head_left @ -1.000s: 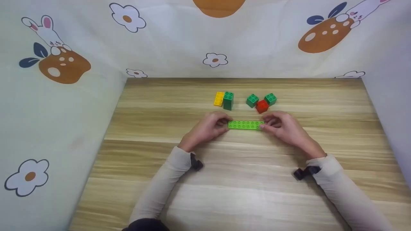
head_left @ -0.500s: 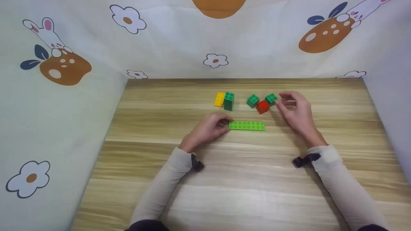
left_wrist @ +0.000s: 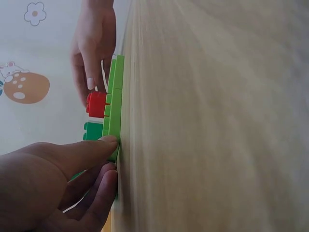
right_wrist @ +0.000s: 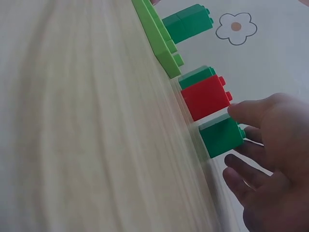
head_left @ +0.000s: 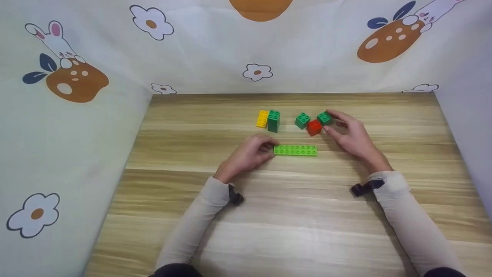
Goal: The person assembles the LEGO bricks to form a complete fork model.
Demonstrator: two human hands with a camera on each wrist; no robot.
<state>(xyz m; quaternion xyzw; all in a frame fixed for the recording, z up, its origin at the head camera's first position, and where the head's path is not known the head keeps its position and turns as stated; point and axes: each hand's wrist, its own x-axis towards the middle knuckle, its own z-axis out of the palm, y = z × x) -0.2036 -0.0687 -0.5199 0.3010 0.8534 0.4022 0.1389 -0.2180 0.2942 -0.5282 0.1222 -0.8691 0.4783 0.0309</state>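
Observation:
In the head view, my left hand (head_left: 250,156) pinches the left end of a long light green building plate (head_left: 295,150) lying flat on the table. The left wrist view shows its thumb (left_wrist: 104,145) on the plate's edge. My right hand (head_left: 353,136) is at the rightmost green brick (head_left: 324,118), thumb and index finger on either side of it; firm contact cannot be told. In the right wrist view its other fingers (right_wrist: 246,174) are spread behind that green brick. A red brick (head_left: 314,127) sits beside it, with another green brick (head_left: 303,120) to the left.
A yellow brick (head_left: 262,119) and a tall green brick stack (head_left: 273,121) stand side by side behind the plate. The wood-grain table (head_left: 292,215) meets a patterned back cloth (head_left: 207,57). Black wrist cameras sit at both cuffs.
My right hand has let go of the plate's right end, moved up and right, then come left to the rightmost green brick. The left hand stays on the plate.

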